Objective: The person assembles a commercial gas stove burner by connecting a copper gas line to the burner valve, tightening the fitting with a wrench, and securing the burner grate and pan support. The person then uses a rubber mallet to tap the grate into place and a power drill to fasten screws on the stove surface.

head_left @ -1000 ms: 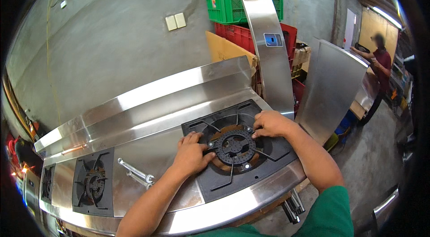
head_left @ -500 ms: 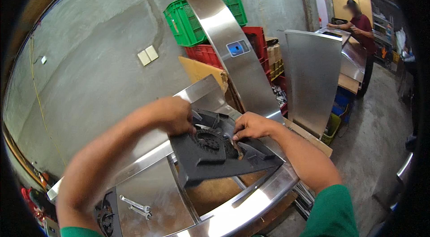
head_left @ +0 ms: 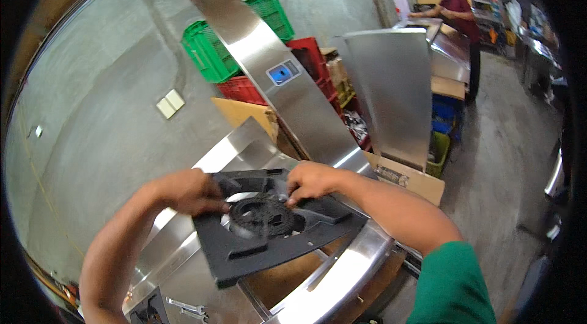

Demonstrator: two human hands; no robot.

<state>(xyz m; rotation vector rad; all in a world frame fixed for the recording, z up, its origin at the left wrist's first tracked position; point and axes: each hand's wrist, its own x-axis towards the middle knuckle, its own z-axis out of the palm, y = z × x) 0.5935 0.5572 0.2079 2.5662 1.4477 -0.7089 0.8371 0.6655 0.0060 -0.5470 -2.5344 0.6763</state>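
Black cast-iron burner grate (head_left: 275,235) sits tilted at lower centre, raised clear of the stainless stove counter (head_left: 342,275), likely so the opening beneath is exposed. Left hand (head_left: 192,192) fingers curl around its far-left edge; right hand (head_left: 312,180) fingers pinch the central ring. Upper centre, green crates (head_left: 211,55) and red crates (head_left: 244,88) stand stacked, contents unseen.

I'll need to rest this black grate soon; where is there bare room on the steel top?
Bare steel lies left of the black grate, between the left hand and the wrench. The opening beneath the grate is crowded; the right hand borders leaning panels.
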